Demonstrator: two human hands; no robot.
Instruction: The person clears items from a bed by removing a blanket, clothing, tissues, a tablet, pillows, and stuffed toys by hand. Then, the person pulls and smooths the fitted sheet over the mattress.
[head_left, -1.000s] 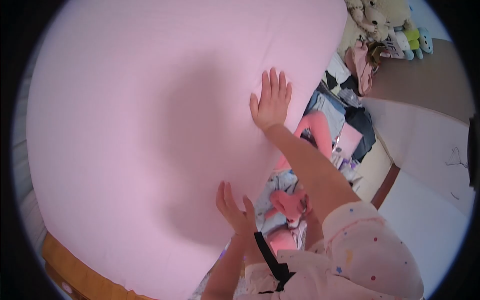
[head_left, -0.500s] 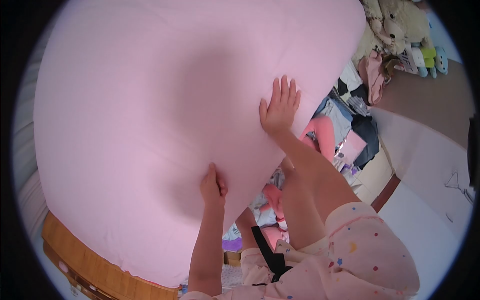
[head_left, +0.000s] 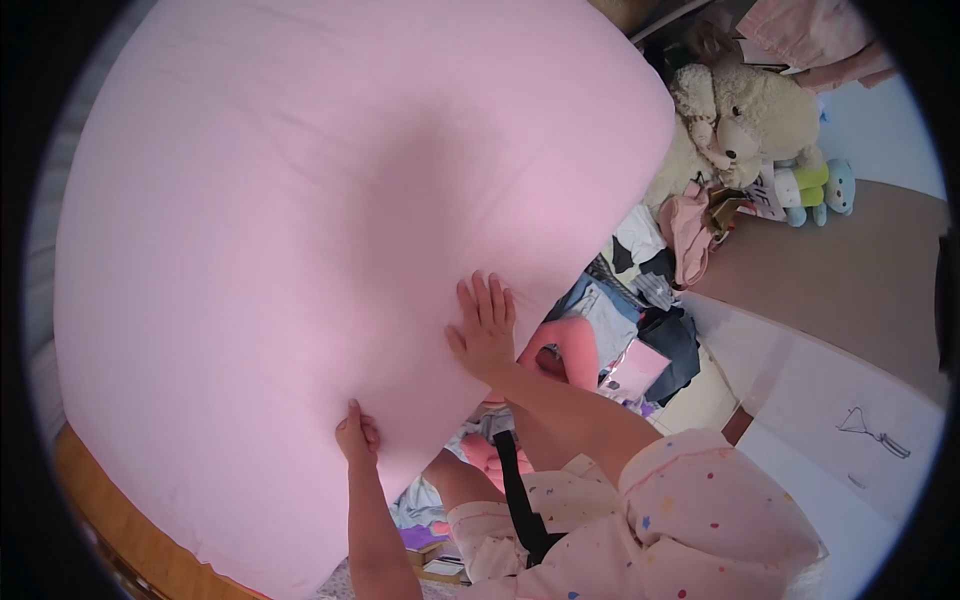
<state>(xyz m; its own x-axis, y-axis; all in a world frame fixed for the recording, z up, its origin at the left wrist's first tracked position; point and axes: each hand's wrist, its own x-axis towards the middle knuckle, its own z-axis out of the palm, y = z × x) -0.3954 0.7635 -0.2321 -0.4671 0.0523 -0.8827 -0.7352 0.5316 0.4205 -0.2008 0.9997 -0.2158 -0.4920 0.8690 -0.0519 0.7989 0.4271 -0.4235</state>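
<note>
A large, smooth pink sheet point(head_left: 230, 260) covers a wide mattress-like surface on the left and in the middle. My right hand point(head_left: 485, 332) lies palm down on it near its right edge, fingers spread. Lower and to the left, my left hand point(head_left: 357, 437) rests against the same sheet with its fingers curled in. Whether cloth is caught inside those curled fingers is hidden. Faint creases and a soft shadow run across the sheet ahead of my hands.
Heaped clothes point(head_left: 610, 305) lie beside the sheet's right edge, near a pink cushion-like ring point(head_left: 575, 350). A cream teddy bear point(head_left: 765, 115) and a small blue-and-green plush toy point(head_left: 815, 188) sit at the upper right. Wood point(head_left: 190, 545) shows at lower left.
Both hands now appear lower and further left in view, the right one also nearer the sheet's lower edge. The whole view has shifted, showing more of the teddy bear and creases.
</note>
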